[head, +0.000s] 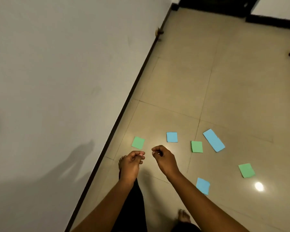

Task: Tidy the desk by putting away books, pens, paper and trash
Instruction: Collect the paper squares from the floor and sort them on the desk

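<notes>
The left hand (132, 162) and right hand (163, 159) hang side by side above the floor (224, 81). The left pinches a small pink scrap (141, 154) at its fingertips. The right has its fingers curled; whether they hold anything I cannot tell. The nearest piece, a green paper (138, 142), lies flat just ahead of the left hand, its long axis running away and slightly right. A blue paper (172, 137) lies ahead of the right hand. The other papers (197, 146) lie further right, so the right hand is likely nearer those.
</notes>
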Demonstrator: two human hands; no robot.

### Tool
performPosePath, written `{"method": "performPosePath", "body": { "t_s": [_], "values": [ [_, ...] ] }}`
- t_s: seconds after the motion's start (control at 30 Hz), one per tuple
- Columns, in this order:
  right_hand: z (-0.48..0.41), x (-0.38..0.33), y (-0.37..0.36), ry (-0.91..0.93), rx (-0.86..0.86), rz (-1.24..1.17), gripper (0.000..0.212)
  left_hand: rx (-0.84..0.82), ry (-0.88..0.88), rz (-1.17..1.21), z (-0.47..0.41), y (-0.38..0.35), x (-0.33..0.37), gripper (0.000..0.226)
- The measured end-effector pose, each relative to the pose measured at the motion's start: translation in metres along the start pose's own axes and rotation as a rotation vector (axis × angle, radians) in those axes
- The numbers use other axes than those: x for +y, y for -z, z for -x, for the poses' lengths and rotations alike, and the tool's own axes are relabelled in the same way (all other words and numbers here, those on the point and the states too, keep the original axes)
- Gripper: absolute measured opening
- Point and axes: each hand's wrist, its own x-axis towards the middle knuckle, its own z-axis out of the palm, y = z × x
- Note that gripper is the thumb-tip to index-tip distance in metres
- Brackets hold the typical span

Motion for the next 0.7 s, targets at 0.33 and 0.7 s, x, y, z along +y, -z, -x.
{"method": "performPosePath", "body": {
  "t_s": [0.33,0.7],
  "values": [
    [-0.242,0.108,-0.147,-0.386,0.049,0.097,0.026,-0.264,0.128,-0.592,-0.326,-0.004,-0.088,0.021],
    [-0.393,0.337,-0.134,-0.575,0.126,0.875,0.062,-0.404,0.173,-0.500,-0.455,-0.074,-0.249,0.017]
  ]
}}
